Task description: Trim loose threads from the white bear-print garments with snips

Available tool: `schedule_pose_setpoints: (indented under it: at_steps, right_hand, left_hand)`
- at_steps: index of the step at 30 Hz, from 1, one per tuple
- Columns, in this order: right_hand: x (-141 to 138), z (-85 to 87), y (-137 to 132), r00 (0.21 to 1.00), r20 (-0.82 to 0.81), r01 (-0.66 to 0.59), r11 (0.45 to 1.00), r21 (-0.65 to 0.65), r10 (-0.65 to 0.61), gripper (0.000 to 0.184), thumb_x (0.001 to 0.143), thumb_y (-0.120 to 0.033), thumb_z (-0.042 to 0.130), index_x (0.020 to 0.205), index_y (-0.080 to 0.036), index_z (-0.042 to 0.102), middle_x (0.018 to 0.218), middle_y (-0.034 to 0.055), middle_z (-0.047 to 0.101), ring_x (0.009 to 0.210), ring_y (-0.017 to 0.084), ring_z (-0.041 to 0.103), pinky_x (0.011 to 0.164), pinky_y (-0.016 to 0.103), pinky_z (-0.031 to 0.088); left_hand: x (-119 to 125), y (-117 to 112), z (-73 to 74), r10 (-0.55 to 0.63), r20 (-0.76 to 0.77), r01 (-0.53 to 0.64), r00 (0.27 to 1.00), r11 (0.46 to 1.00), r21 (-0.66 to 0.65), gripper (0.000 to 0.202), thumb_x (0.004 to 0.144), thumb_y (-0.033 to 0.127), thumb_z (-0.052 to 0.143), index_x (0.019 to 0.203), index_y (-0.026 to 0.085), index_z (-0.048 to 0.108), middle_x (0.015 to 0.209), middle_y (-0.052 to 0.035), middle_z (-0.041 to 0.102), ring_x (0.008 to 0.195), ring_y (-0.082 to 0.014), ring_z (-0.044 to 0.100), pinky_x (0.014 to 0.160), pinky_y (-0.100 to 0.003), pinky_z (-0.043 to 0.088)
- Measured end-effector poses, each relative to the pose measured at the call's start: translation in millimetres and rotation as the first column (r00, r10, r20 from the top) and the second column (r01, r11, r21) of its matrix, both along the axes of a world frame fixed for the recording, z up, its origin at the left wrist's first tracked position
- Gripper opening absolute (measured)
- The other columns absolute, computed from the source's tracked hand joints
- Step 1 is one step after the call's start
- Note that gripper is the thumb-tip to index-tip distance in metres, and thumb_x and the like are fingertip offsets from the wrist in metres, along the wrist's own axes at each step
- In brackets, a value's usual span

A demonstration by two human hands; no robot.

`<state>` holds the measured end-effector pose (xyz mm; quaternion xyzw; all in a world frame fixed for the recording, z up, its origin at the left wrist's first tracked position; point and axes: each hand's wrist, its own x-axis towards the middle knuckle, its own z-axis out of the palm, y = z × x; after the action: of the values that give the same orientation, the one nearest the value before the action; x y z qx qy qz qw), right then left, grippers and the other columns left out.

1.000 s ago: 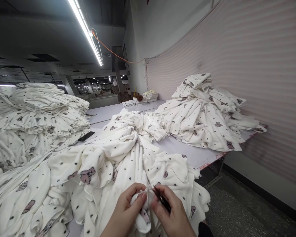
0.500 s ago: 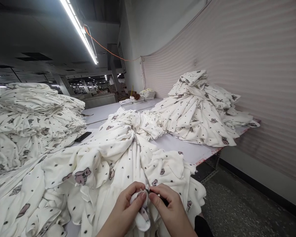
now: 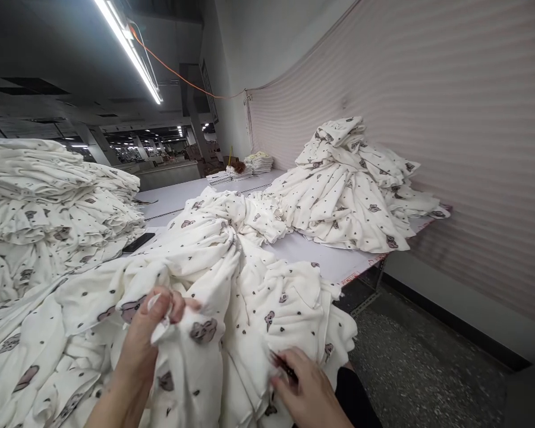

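Left hand (image 3: 151,318) first: the grip is closed, thumb and fingers pinching a bunched bit of white cloth (image 3: 189,362), the fuzzy-looking kind with little dark dots and mauve-grey teddy bears all over it. The rest of that piece hangs down from the fingers, right in front of the person, and honestly I can't tell where it ends and the stuff under it begins. Right hand (image 3: 307,383) is off to the right of it, grip curled around a small dark tool (image 3: 288,370). It's pretty blurry, so no idea if its tip touches any fabric.

Under and around both hands there's a big rumpled pile (image 3: 93,297) of the same print, covering the near part of the pale worktop (image 3: 301,252). A black phone-looking slab (image 3: 139,242) lies just past it, beside a tall layered stack (image 3: 49,202) of matching fabric on the left. Over on the right there's another heap (image 3: 348,196), kinda cone-shaped, near a wall hung with pinkish striped sheeting (image 3: 410,119). Way at the far end sits a small folded stack (image 3: 259,163). Speckled dark floor (image 3: 428,351) shows lower right, and a lit tube lamp (image 3: 129,53) hangs overhead.
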<state>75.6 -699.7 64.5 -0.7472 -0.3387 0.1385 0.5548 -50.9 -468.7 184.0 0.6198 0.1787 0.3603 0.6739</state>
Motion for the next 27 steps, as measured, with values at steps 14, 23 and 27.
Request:
schedule_pose_setpoints:
  at_steps: [14,23,27]
  right_hand:
    - [16,50.7,32,0.817,-0.526,-0.050,0.937,0.344,0.236,0.030,0.081,-0.045,0.066,0.077,-0.017,0.056,0.060,-0.0070,0.044,0.050,0.006,0.035,0.047,0.018,0.030]
    - [-21,10.9,18,0.957,-0.286,0.124,0.960,0.253,-0.048,0.037,0.066,-0.041,0.075,0.094,-0.021,0.062,0.070,-0.0019,0.055,0.062,0.014,0.051,0.056,0.021,0.045]
    - [-41,-16.8,22,0.990,-0.138,0.034,0.985,0.171,-0.010,0.013,0.071,-0.032,0.068,0.070,-0.020,0.063,0.066,-0.0016,0.052,0.058,0.013,0.049,0.053,0.020,0.041]
  left_hand:
    - [28,-82,-16.7,0.121,-0.754,0.583,0.645,0.560,0.589,0.030,0.080,0.034,0.062,0.108,0.027,0.057,0.093,-0.0019,0.067,0.086,-0.0243,0.064,0.071,-0.028,0.043]
    - [30,-63,-20.3,0.020,-0.401,0.185,0.916,0.865,0.466,0.012,0.081,0.025,0.055,0.072,0.021,0.048,0.134,-0.0086,0.051,0.105,-0.0271,0.058,0.065,-0.027,0.046]
    - [23,-59,-18.8,-0.135,-0.186,0.158,0.973,0.981,0.116,0.011,0.082,0.027,0.053,0.080,0.024,0.043,0.078,-0.0010,0.066,0.090,-0.0236,0.063,0.077,-0.032,0.046]
